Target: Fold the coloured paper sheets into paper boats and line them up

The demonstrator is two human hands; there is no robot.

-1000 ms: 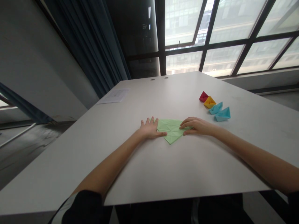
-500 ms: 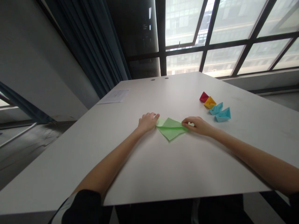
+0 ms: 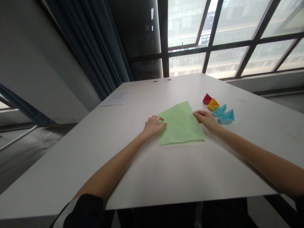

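Note:
A light green sheet of paper (image 3: 180, 125) lies spread nearly flat on the white table (image 3: 166, 171), with creases across it. My left hand (image 3: 154, 125) rests at the sheet's left edge, thumb and forefinger apart and touching the paper. At the right edge, my right hand (image 3: 206, 119) pinches the sheet between thumb and fingertips. To the right of that hand stand folded paper boats: a red one (image 3: 207, 98), a yellow one (image 3: 213, 104) and two light blue ones, the nearer blue boat (image 3: 226, 117) being the largest in view.
A printed white sheet (image 3: 115, 98) lies at the table's far left. Two round grommets sit near the back edge. A dark blue curtain (image 3: 95, 47) hangs at the left, and large windows (image 3: 230, 60) stand behind the table.
The green paper has gone from a folded shape to a spread-out sheet. My right hand has moved away from me and slightly right with its edge; my left hand shifted slightly right.

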